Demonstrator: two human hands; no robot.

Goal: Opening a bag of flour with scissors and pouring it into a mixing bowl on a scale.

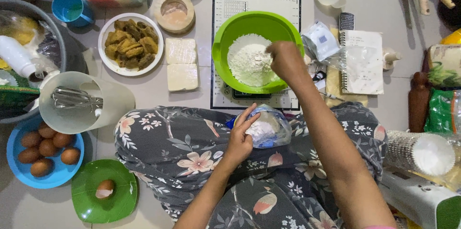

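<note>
Her right hand (286, 61) hovers, fingers pinched together, over the flour (247, 61) in the green bowl (228, 34) on the floor. The left hand (240, 135) grips a clear bag of flour (269, 128) on her lap. Left of the bowl lie two pale blocks (181, 63).

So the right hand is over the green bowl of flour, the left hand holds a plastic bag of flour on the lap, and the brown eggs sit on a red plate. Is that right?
Nearly. The head view shows the brown eggs on a blue plate, not a red one. The rest stands: the right hand is over the green bowl of flour, and the left hand holds the plastic bag on the lap.
</note>
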